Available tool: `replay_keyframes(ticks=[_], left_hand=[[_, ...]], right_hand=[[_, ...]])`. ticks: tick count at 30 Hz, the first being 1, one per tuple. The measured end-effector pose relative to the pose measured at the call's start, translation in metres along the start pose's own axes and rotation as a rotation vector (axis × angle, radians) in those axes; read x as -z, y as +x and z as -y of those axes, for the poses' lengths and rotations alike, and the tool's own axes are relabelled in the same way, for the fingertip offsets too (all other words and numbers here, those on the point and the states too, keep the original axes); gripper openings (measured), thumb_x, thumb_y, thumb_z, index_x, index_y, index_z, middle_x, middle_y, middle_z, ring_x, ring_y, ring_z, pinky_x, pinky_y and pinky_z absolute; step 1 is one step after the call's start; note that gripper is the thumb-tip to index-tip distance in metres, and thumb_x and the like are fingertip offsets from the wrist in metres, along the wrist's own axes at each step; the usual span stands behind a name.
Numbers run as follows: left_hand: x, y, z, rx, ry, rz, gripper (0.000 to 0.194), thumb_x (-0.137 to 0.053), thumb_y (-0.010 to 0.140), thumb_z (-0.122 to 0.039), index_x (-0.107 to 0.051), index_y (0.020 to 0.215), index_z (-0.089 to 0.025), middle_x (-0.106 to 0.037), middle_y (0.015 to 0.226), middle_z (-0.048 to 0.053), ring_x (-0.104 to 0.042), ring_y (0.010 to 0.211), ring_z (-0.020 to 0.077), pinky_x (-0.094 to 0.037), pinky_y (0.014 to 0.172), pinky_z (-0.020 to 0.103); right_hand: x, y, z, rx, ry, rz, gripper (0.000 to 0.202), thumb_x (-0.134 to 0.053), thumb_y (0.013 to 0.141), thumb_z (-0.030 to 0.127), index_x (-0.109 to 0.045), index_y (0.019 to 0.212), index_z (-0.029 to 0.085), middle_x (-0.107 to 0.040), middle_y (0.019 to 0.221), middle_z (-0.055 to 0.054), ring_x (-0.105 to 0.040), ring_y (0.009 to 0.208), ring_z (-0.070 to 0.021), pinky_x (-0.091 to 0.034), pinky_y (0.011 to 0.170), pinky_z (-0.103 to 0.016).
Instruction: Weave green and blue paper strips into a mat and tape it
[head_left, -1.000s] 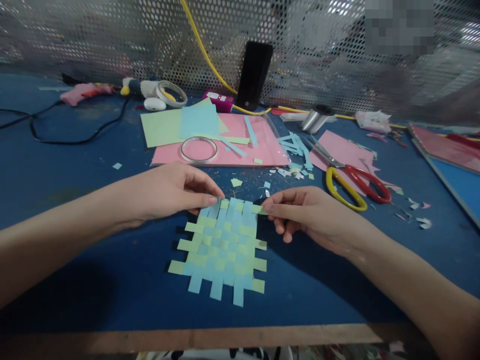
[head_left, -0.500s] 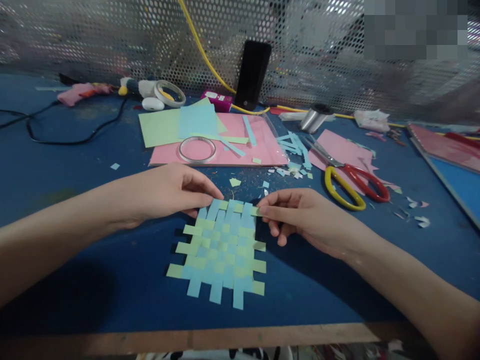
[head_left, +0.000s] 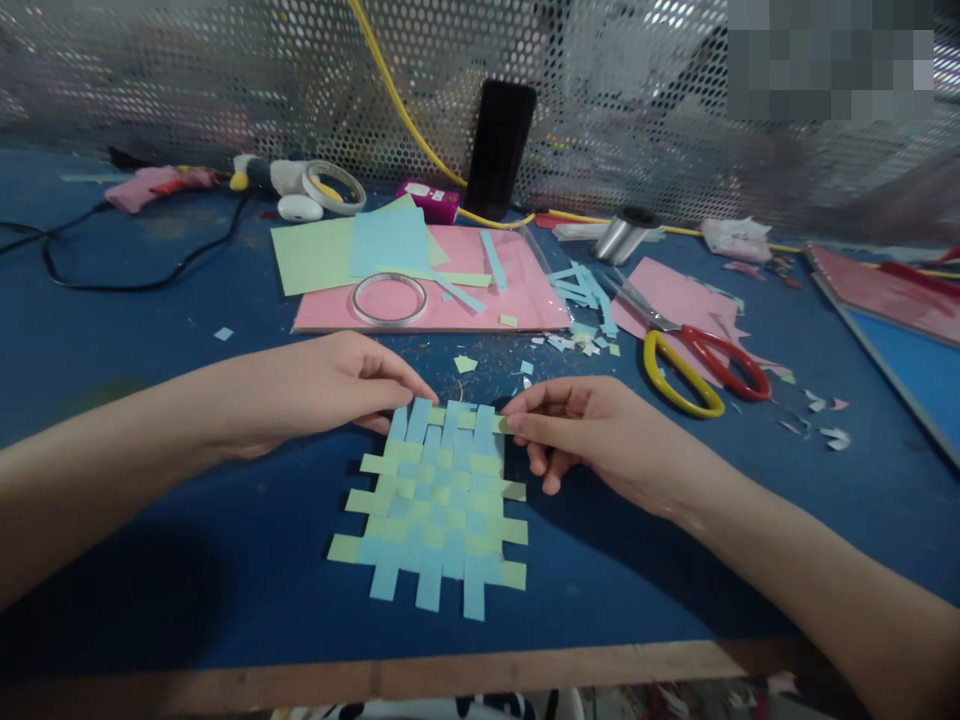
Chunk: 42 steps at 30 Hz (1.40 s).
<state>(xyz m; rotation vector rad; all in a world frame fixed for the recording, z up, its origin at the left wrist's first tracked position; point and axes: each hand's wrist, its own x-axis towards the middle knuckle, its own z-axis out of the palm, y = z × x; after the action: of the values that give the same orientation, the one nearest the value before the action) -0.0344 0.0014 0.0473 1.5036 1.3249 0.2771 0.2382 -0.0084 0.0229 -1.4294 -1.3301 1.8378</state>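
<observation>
A mat woven from light blue and pale green paper strips [head_left: 431,500] lies on the blue tabletop in front of me, its strip ends sticking out unevenly. At its far left corner, my left hand [head_left: 352,390] pinches the edge, thumb against the outer blue strips. My right hand [head_left: 574,425] grips the right end of the topmost green strip [head_left: 466,420] between thumb and forefinger. That strip passes over and under the blue ones near their far ends, with a gap before the tighter weave. The left end of this strip is hidden by my left fingers.
Beyond the mat are a pink sheet pack [head_left: 480,310], a tape roll [head_left: 390,322] and paper scraps [head_left: 466,364]. Scissors [head_left: 682,375] with yellow and red handles lie at right. A phone [head_left: 501,150] leans against the perforated metal screen [head_left: 600,60].
The view has shifted slightly. My left thumb has slid a little left along the mat's far edge. My right hand keeps its pinch on the green strip.
</observation>
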Motion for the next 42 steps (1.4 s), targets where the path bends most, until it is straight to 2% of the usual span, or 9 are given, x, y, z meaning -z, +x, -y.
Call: replay_keyframes(ticks=[6,10,17,25,30,32,34,37,42], left_hand=[[-0.001,0.001,-0.003,0.034,0.003,0.06,0.025,-0.068,0.083,-0.03,-0.082,0.103,-0.031,-0.082,0.106,-0.003,-0.076,0.101,0.0196,-0.06,0.08,0.022],[-0.001,0.002,-0.003,0.027,-0.004,0.073,0.028,-0.068,0.081,-0.027,-0.081,0.106,-0.031,-0.081,0.105,-0.005,-0.074,0.1,0.018,-0.058,0.08,0.021],[0.001,0.001,-0.002,-0.046,0.089,0.055,0.03,-0.066,0.082,-0.027,-0.078,0.11,-0.031,-0.078,0.099,-0.004,-0.071,0.092,0.0174,-0.056,0.078,0.024],[0.001,0.005,0.006,-0.12,0.017,0.062,0.03,-0.073,0.083,-0.037,-0.07,0.111,-0.026,-0.076,0.112,0.0,-0.071,0.1,0.0186,-0.056,0.083,0.028],[0.004,0.005,0.006,-0.063,0.014,0.116,0.038,-0.079,0.077,-0.038,-0.064,0.109,-0.025,-0.077,0.106,0.002,-0.074,0.095,0.0208,-0.056,0.078,0.029],[0.005,0.005,0.005,-0.076,0.086,0.113,0.044,-0.081,0.073,-0.043,-0.063,0.109,-0.026,-0.076,0.106,0.002,-0.073,0.094,0.0225,-0.057,0.076,0.03],[0.007,0.004,0.004,-0.135,0.273,0.009,0.046,-0.082,0.069,-0.045,-0.065,0.107,-0.026,-0.074,0.106,0.003,-0.071,0.092,0.0235,-0.055,0.073,0.03],[0.009,0.002,0.004,-0.197,0.544,-0.106,0.038,-0.079,0.071,-0.049,-0.07,0.1,-0.026,-0.071,0.087,0.002,-0.067,0.076,0.0212,-0.048,0.061,0.029],[0.009,-0.001,0.004,-0.167,0.553,0.006,0.026,-0.07,0.082,-0.049,-0.075,0.095,-0.028,-0.072,0.071,-0.002,-0.065,0.06,0.0159,-0.046,0.054,0.027]], right_hand=[[-0.006,-0.002,0.002,-0.001,-0.034,0.015,0.027,-0.089,0.077,0.034,-0.074,0.085,0.013,-0.068,0.055,0.0,-0.062,0.042,-0.0094,-0.057,0.043,-0.018],[-0.008,-0.003,0.004,0.007,0.004,0.019,0.029,-0.093,0.07,0.031,-0.072,0.08,0.013,-0.067,0.056,0.001,-0.062,0.042,-0.0092,-0.056,0.041,-0.017],[-0.007,0.0,0.003,0.009,0.062,0.015,0.03,-0.094,0.069,0.031,-0.073,0.081,0.013,-0.066,0.061,0.002,-0.063,0.047,-0.0097,-0.059,0.041,-0.019],[-0.007,-0.003,0.003,-0.001,0.063,0.032,0.034,-0.097,0.065,0.031,-0.072,0.082,0.013,-0.066,0.061,0.002,-0.064,0.047,-0.0098,-0.059,0.042,-0.019],[-0.007,-0.003,0.001,-0.006,0.035,0.04,0.033,-0.094,0.069,0.034,-0.073,0.084,0.013,-0.067,0.06,0.001,-0.064,0.045,-0.0096,-0.058,0.041,-0.018],[-0.006,-0.002,0.0,0.002,0.027,0.046,0.031,-0.091,0.074,0.036,-0.074,0.086,0.013,-0.068,0.062,0.001,-0.065,0.047,-0.0103,-0.059,0.043,-0.019],[-0.006,-0.001,-0.001,0.004,0.017,0.045,0.029,-0.089,0.076,0.037,-0.074,0.087,0.014,-0.068,0.063,0.001,-0.066,0.049,-0.0108,-0.06,0.044,-0.02],[-0.007,-0.001,-0.001,-0.002,-0.003,0.046,0.029,-0.089,0.077,0.037,-0.074,0.087,0.014,-0.068,0.064,0.0,-0.066,0.049,-0.011,-0.06,0.045,-0.021],[-0.008,-0.002,0.0,-0.015,-0.042,0.056,0.035,-0.09,0.074,0.043,-0.073,0.086,0.015,-0.068,0.057,0.001,-0.065,0.045,-0.011,-0.059,0.045,-0.021]])
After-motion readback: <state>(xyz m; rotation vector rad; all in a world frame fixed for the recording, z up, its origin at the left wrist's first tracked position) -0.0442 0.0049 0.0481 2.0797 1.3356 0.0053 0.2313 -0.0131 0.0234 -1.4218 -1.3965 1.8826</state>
